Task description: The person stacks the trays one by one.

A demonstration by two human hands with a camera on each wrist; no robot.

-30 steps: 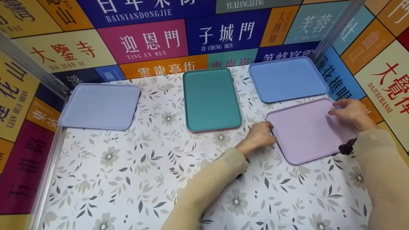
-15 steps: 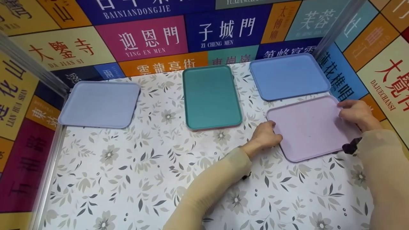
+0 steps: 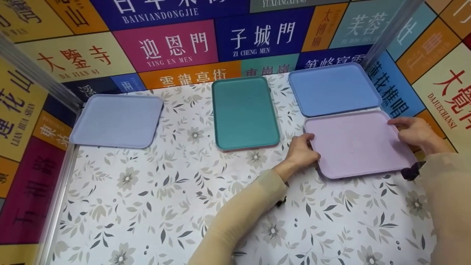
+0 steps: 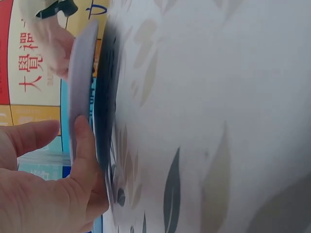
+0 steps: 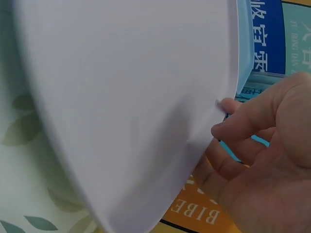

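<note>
- The pink tray (image 3: 357, 147) is at the right side of the tabletop (image 3: 165, 221), just in front of the blue tray (image 3: 335, 90).
- The left grip (image 3: 300, 151) holds its left edge, and the right grip (image 3: 417, 134) pinches its right edge.
- The step seems to be moving this tray; the next move probably needs both sides kept level.
- The green tray (image 3: 245, 114) and pale tray (image 3: 117, 119) show flat insides, like the pink and blue ones.
</note>
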